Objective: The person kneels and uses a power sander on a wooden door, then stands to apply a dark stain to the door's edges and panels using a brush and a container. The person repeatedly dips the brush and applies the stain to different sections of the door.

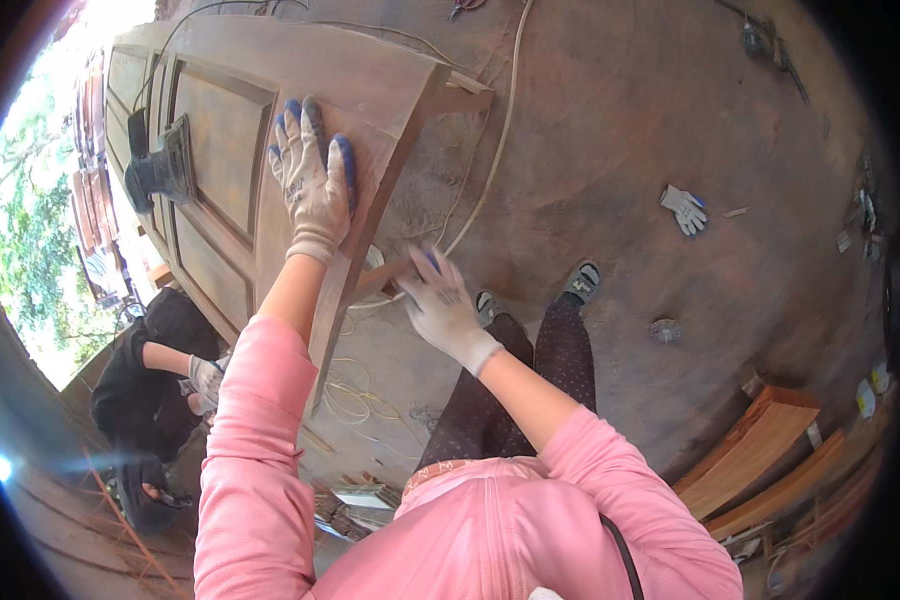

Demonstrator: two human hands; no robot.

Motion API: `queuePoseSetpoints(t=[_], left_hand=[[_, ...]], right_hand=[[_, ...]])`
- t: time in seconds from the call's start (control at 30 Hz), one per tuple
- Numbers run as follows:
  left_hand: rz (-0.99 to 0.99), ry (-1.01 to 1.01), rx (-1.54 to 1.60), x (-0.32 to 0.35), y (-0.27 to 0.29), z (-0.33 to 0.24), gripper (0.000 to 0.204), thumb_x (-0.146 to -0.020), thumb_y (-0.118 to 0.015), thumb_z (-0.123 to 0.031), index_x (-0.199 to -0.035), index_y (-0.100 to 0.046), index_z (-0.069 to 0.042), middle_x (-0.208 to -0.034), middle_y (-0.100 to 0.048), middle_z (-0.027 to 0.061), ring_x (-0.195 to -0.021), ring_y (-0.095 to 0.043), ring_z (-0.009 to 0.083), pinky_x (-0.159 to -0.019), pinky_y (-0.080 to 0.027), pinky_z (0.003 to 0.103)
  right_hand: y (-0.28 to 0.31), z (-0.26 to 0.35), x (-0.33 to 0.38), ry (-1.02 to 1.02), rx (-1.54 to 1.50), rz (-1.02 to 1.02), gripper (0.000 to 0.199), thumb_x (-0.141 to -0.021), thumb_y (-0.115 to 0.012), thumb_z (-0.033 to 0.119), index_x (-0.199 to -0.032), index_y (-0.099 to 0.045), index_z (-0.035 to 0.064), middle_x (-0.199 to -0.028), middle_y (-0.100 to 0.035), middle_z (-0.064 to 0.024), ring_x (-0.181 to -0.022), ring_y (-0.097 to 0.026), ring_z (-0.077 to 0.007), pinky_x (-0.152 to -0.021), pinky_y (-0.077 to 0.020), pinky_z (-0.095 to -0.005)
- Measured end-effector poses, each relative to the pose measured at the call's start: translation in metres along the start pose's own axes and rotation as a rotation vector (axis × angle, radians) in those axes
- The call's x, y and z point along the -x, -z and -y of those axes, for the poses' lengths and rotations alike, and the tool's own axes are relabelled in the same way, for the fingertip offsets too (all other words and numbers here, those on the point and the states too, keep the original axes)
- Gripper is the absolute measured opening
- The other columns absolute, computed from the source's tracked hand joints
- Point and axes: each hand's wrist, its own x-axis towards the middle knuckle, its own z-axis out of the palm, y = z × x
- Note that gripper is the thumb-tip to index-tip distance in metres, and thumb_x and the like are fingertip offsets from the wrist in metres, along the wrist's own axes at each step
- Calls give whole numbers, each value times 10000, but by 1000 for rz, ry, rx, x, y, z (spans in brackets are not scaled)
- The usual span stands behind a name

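A brown panelled wooden door [370, 70] lies raised in front of me, toward the left. My left hand [313, 190], in a pale work glove with blue fingertips, is spread flat on its surface near the right edge, fingers apart. Off that edge is my right hand [440, 300], in a similar glove and blurred by motion. Its fingers are smeared, beside a brown strip-like piece [380, 277]; whether they hold it is unclear. A dark power tool [162, 165] rests on the door beyond my left hand.
Another person [150, 375] in dark clothes works at the door's left side, wearing gloves. A pale cable [500, 140] crosses the floor, with loops of cord [355, 400] below the door. A loose glove [684, 208] lies to the right. Wooden boards [750, 450] are stacked lower right.
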Motion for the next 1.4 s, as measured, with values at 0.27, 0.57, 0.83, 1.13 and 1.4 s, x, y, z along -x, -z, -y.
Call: queuePoseSetpoints(t=[0.27,0.57,0.83,1.13,1.4], left_hand=[[-28,33,-86,-2,2,-7,645,-1058,-459,-387,-1622,-326,-106,-1704,-236,162,-1580,-184,352,-1285,-72,491],[33,76,-19,-4,18,-13,702,-992,-536,-375,-1594,-357,-61,-1684,-262,198,-1564,-211,396,-1270,-99,569],[183,148,50,-14,36,-16,751,-936,-590,-393,-1579,-385,-64,-1673,-269,221,-1555,-210,437,-1264,-77,607],[287,194,53,-15,34,-14,793,-881,-649,-369,-1575,-396,-81,-1676,-275,207,-1558,-203,434,-1263,-77,627],[136,672,-32,-69,11,-53,800,-951,-595,-373,-1621,-297,-52,-1709,-181,201,-1577,-150,415,-1264,-44,621]], right_hand=[[137,-90,75,-548,-35,-235,213,-935,-687,199,-902,-680,-12,-877,-700,-198,-825,-678,-320,-774,-512,-433],[250,-14,-79,-333,-253,-255,333,-1067,-602,318,-916,-686,32,-709,-614,23,-618,-539,-62,-565,-430,-268],[263,23,-161,-148,237,27,236,-986,-626,199,-1118,-709,22,-1039,-734,-168,-1006,-701,-336,-906,-527,-406],[431,-89,-160,-687,80,-144,148,-1020,-626,214,-1000,-683,78,-768,-562,58,-652,-500,-48,-559,-415,-267],[562,-115,-109,-984,261,35,155,-932,-653,163,-879,-672,19,-673,-629,-78,-558,-614,-203,-495,-476,-376]])
